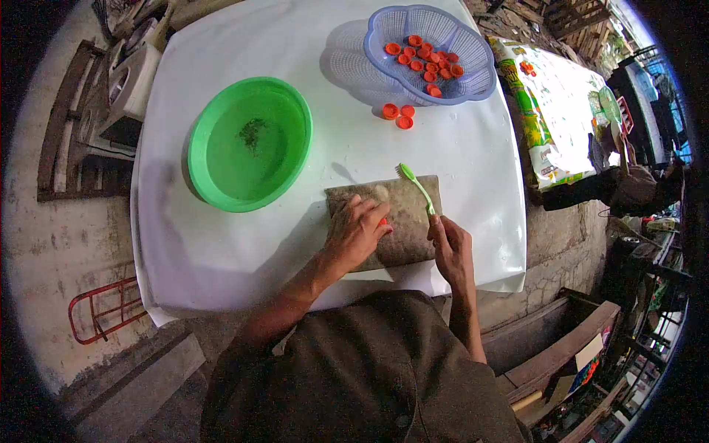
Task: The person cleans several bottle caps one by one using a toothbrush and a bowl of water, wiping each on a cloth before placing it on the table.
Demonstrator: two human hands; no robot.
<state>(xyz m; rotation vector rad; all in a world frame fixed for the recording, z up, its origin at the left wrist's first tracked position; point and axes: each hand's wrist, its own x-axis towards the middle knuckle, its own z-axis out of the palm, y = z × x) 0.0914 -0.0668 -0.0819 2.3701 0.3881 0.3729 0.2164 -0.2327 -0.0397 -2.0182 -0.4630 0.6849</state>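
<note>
A stained brown cloth (pixel 413 247) lies folded flat near the table's front edge. My left hand (pixel 360 227) rests on its left part, fingers closed on a small red cap (pixel 382 221) that is mostly hidden. My right hand (pixel 451 249) is at the cloth's right edge, closed around the handle of a light green brush (pixel 419 188). The brush head points up and to the left, apart from the red cap. Above the cloth, several loose red caps (pixel 405 122) lie on the white table cover.
A green basin (pixel 301 140) holding water with dark bits stands on the left of the white-covered table (pixel 244 244). At the back right sits a blue-purple mesh basket (pixel 473 85) with several red caps (pixel 430 66). Printed sacks (pixel 550 111) lie beyond the right edge.
</note>
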